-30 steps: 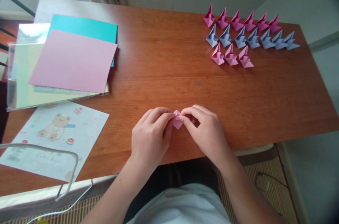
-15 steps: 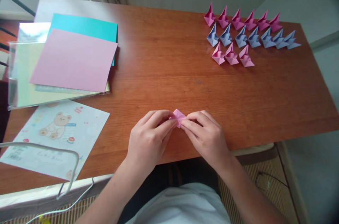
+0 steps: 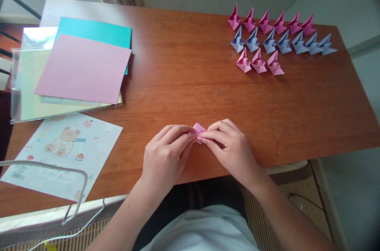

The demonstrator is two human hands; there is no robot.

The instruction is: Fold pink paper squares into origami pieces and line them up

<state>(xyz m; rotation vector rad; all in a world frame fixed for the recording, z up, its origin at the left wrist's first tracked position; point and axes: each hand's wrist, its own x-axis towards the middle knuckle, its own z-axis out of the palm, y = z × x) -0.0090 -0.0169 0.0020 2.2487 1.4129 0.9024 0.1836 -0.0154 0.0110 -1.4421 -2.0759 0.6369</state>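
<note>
At lower centre, our left hand (image 3: 165,151) and right hand (image 3: 234,146) tightly pinched folded pink paper (image 3: 198,128), seemingly mid-fold, probably needing careful creasing.

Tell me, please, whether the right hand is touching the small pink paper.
Touching. The head view shows the right hand with its fingertips lying over the right part of the small pink paper, pinching it.

Left hand (image 3: 168,150), right hand (image 3: 233,146) pinched, fingertips (image 3: 191,137) close; forearms (image 3: 132,205) angled inward.
</note>
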